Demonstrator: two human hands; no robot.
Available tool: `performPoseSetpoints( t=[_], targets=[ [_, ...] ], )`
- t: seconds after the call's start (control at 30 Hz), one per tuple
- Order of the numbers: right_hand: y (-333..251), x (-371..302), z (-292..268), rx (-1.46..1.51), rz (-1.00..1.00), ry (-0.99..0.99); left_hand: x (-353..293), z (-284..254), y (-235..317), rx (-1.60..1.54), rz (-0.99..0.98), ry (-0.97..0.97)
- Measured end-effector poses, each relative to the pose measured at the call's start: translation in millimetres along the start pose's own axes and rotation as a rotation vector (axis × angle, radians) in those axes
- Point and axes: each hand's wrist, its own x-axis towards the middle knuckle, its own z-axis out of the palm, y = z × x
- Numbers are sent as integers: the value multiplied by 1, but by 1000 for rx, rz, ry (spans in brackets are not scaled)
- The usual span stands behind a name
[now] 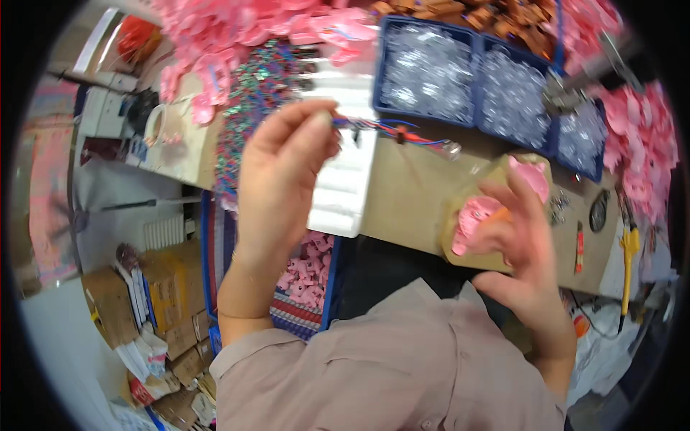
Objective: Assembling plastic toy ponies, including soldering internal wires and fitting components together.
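My left hand is raised over the white ribbed tray, thumb and fingertips pinching one end of a wire bundle. Its red, blue and dark wires stretch to the right and end in a small clear piece. My right hand, slightly blurred, has its fingers bent and apart, with nothing visible between them. Beneath it is a yellowish shallow tray holding pink molded pieces, partly covered by the fingers. Another pink piece with ear-like points lies at that tray's far side.
Blue bins of clear plastic parts stand at the back, below brown pieces. Pink parts and many bundled wires are heaped left. A metal arm, red cutter and yellow-handled tool are right. Pink pieces fill a crate.
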Motion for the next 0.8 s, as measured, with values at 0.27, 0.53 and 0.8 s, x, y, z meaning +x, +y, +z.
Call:
performPoseSetpoints(
  t=[0.27, 0.53, 0.8],
  targets=[
    [-12, 40, -46, -147, -82, 38, -35, 53, -61, -41, -261, -214],
    [-11, 54, -47, -428, -216, 110, -30, 65, -51, 49, -504, -396],
    [-7, 10, -33, -511, -100, 72, -31, 69, -61, 127, -341, -355]
  ],
)
